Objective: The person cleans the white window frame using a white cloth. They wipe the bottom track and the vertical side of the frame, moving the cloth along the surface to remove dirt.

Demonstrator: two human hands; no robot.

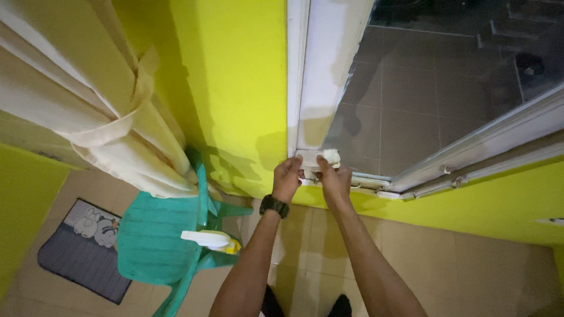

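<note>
Head-camera footage looks down a bright yellow-green wall (pixel 235 76) to a white window frame (pixel 311 76), where both hands are pressed at the bottom corner. A pale folded cloth (pixel 320 157) is held against the frame's lower end by the left hand (pixel 286 179) and the right hand (pixel 333 179), the fingers of each curled closed upon it; a dark wristwatch (pixel 274 206) is worn on the left wrist. Only one container is seen: a spray bottle (pixel 212 240) with a white head and a yellow body, laid on its side on the seat of a green plastic chair (pixel 153 240) beside the left forearm. Its contents cannot be made out, since most of the body is hidden behind the arm. Much of the cloth is covered by the fingers. Cream curtains (pixel 88 117), tied back, are cut off at the upper left, and a dark floor mat (pixel 82 252) with a cartoon picture lies on the tiled floor (pixel 458 264). Dark tiles are seen beyond the window pane (pixel 423 100).
</note>
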